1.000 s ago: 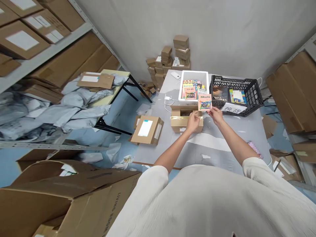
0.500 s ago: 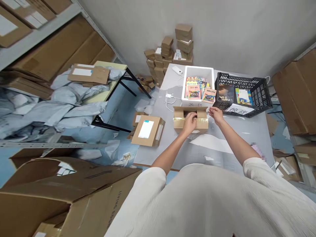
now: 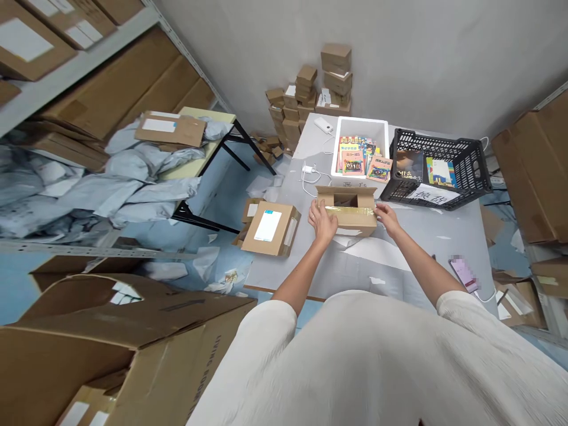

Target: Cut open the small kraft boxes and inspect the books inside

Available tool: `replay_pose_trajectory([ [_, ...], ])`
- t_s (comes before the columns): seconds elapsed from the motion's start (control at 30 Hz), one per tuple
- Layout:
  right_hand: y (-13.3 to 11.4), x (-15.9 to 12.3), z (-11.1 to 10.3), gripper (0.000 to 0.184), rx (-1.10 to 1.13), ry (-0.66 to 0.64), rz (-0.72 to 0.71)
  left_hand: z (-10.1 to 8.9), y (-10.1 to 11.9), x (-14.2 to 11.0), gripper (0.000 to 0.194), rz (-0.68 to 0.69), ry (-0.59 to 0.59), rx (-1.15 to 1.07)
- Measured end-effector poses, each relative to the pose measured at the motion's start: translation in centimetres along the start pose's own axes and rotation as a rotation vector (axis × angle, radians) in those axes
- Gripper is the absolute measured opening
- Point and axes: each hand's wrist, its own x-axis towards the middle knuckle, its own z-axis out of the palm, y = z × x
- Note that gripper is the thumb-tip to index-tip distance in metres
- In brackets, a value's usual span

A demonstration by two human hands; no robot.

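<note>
A small cardboard box (image 3: 355, 223) stands on the grey table with its top flaps raised, and its inside looks dark. Shiny packing tape (image 3: 348, 210) runs along the near top edge. My left hand (image 3: 322, 222) grips the box's left end, fingers over the corner. At the opposite end, my right hand (image 3: 387, 218) is closed with its fingertips against the right edge by the tape. Just behind the box is a white foam bin (image 3: 385, 133) holding several colourful books (image 3: 354, 163).
A black plastic crate (image 3: 465, 204) with books stands at the right. On the table's left edge sits a labelled carton (image 3: 284, 234). A phone (image 3: 464, 273) lies near my right arm. Stacked boxes (image 3: 336, 59) stand by the wall; grey parcels (image 3: 133, 171) fill the left side.
My left hand has come out of the box opening and moved left to grip its left end. My right hand has moved in against the right edge. The view has shifted slightly.
</note>
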Motion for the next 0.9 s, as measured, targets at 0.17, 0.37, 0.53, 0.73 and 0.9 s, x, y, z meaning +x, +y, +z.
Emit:
replay_pose_trajectory([
  [0.17,1.7,-2.6,0.2,0.054,-0.133,-0.089,0.052,0.8,-1.4,-0.7,0.087,-0.139,-0.046,-0.071],
  [0.37,1.5,-4.8,-0.4,0.041,-0.089,-0.114,0.102,0.7,-1.2,-2.7,0.087,-0.114,-0.027,-0.078],
  [0.53,1.6,-6.6,-2.0,0.044,-0.085,-0.099,0.048,0.7,-0.5,-5.4,0.086,-0.069,0.031,-0.109],
  [0.73,2.4,-9.3,-4.9,0.050,-0.101,-0.074,-0.004,1.3,0.8,-9.1,0.088,0.000,0.088,-0.147],
  [0.9,3.6,-13.0,-9.0,0.056,-0.063,-0.092,-0.058,2.0,2.5,-13.7,0.086,0.064,0.102,-0.193],
])
